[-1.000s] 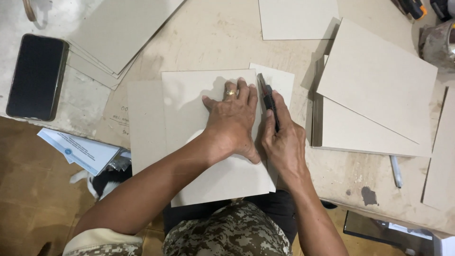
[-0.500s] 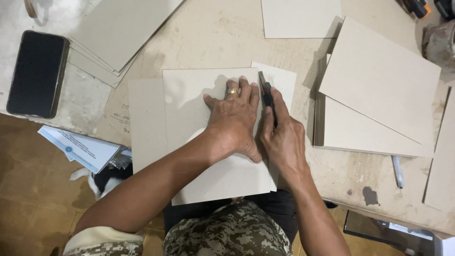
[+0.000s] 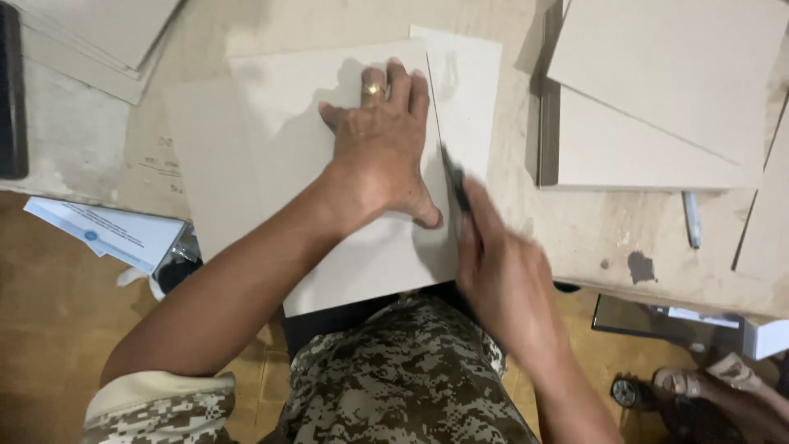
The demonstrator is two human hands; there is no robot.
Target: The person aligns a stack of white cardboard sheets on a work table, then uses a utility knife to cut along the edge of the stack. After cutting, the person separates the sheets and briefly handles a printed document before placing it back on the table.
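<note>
My left hand (image 3: 380,152), a ring on one finger, lies flat with fingers spread on a grey cardboard sheet (image 3: 279,148) and presses it onto the worktable. Right beside its thumb, my right hand (image 3: 503,275) grips a dark utility knife (image 3: 456,187) whose blade rests on a thin cut line along the sheet's right edge. A narrow cardboard strip (image 3: 467,90) lies to the right of that line. The right hand is blurred by motion.
A stack of grey boards (image 3: 666,99) sits at the right, more boards (image 3: 90,37) at the upper left. A pen (image 3: 692,220) lies near the table's front edge. A dark phone (image 3: 10,99) is at the far left, printed papers (image 3: 107,234) below it.
My right hand has drawn the knife down the cut line toward me, from near the sheet's top to about its middle. The left hand stays pressed on the sheet. The view is now closer.
</note>
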